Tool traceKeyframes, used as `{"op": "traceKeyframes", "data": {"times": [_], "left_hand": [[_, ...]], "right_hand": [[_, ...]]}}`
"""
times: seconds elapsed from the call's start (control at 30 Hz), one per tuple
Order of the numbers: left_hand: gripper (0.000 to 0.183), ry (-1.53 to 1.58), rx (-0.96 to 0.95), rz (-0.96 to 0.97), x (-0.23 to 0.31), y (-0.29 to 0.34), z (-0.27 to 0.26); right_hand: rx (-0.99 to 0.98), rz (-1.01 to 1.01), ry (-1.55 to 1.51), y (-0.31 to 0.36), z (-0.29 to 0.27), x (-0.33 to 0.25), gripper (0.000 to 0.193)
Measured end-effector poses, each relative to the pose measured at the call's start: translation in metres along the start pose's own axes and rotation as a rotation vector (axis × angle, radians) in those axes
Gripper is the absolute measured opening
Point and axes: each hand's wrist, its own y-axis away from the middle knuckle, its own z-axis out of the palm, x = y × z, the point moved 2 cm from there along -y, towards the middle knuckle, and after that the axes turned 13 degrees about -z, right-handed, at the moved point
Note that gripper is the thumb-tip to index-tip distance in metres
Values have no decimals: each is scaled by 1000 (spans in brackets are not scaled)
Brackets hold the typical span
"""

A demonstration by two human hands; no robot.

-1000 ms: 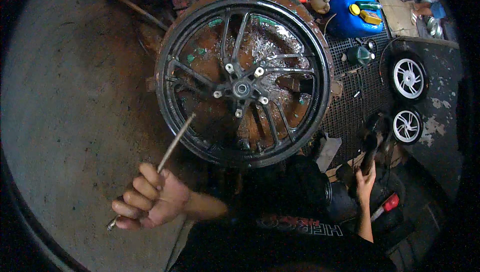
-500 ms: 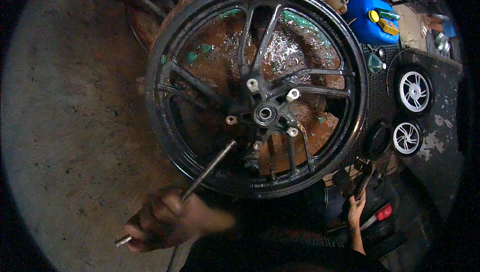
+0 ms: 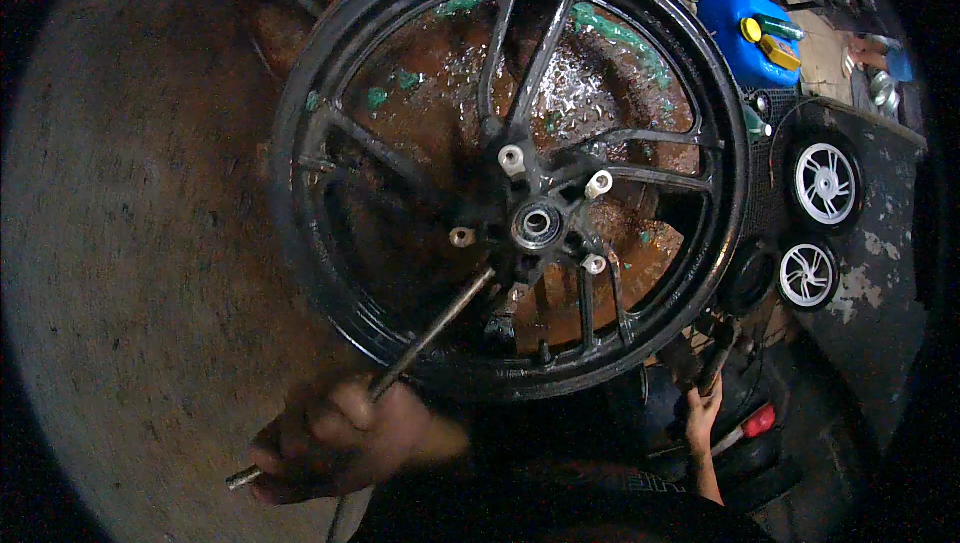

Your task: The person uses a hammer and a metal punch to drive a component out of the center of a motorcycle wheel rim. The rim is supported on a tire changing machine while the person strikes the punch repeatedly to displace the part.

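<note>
Nearby, two small white wheels (image 3: 818, 228) flank the black wheel (image 3: 510, 173), blue jugs (image 3: 745, 33) behind.

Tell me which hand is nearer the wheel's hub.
Left. The left hand holds a metal rod reaching toward the hub; the right hand grips a tool beyond the rim.
</note>
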Motion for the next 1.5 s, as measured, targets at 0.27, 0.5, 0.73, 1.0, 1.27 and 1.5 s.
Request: {"op": "traceKeyframes", "data": {"times": [0.27, 0.5, 0.73, 1.0, 1.27, 1.5], "left_hand": [[45, 58, 71, 103, -21, 7, 8], [39, -98, -140, 11, -25, 8, 15], [34, -166, -159, -83, -45, 9, 36], [36, -339, 52, -29, -62, 2, 62], [40, -840, 282, 63, -89, -8, 81], [35, -1035, 220, -33, -98, -9, 70]], "right_hand": [[-1, -59, 3, 4, 4, -6, 66], [44, -34, 37, 5, 4, -27, 64], [6, -180, 13, -2, 4, -26, 63], [27, -182, -76, 8, 10, -53, 63], [73, -421, -67, -1, -12, -68, 58], [147, -644, -23, 8, -16, -129, 42]]}}
